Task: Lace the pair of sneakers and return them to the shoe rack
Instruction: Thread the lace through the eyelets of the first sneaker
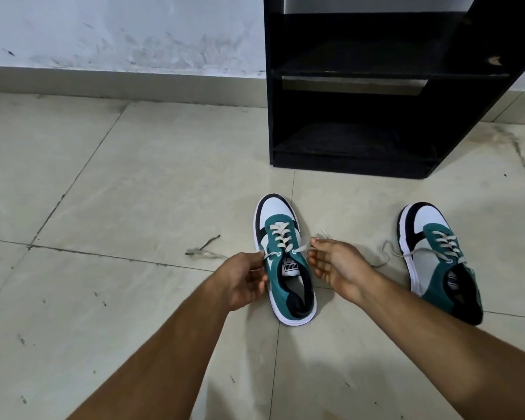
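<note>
Two teal, white and black sneakers stand on the tiled floor, toes pointing away from me. The near sneaker (281, 259) sits in the middle, its cream lace (281, 234) crossed through the eyelets. My left hand (244, 278) pinches the left lace end beside the top eyelet. My right hand (335, 265) pinches the right lace end, whose tip sticks up past the fingers. The second sneaker (440, 259) stands to the right, laced, with its loose lace end (387, 253) trailing on the floor.
A black shoe rack (376, 165) with open shelves stands against the wall just beyond the sneakers. A small piece of debris (203, 250) lies on the floor to the left. A grey skirting runs along the white wall.
</note>
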